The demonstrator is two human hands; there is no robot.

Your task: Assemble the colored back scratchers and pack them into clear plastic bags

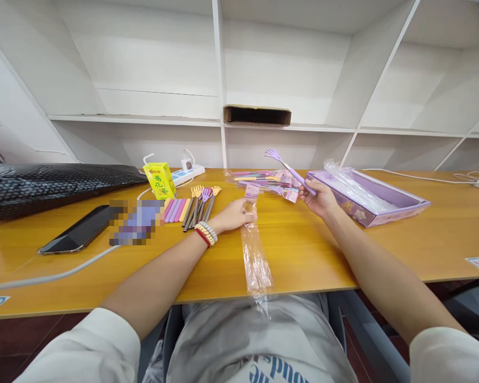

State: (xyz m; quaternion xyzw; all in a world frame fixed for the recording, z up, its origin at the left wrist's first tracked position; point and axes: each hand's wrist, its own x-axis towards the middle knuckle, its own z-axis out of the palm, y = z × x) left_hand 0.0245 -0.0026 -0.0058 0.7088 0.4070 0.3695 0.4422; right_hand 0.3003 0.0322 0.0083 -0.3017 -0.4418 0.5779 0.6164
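Observation:
My right hand (318, 198) is closed around the handle of a purple back scratcher (284, 165), whose claw end points up and to the left. My left hand (234, 214), with bead bracelets on its wrist, pinches the top end of a long clear plastic sleeve (254, 250). The sleeve lies on the wooden table (343, 255) and runs toward me past the front edge. Between my hands, further back, is a pile of packaged scratchers (263, 181). A row of loose scratchers (199, 205) with orange and purple claws lies left of my left hand.
An open purple box (383, 202) with plastic wrap stands at the right. A yellow drink carton (159, 180), a power strip (187, 173), a phone (77, 230), a black bag (51, 186) and a grey cable (43, 276) occupy the left. White shelves rise behind the table.

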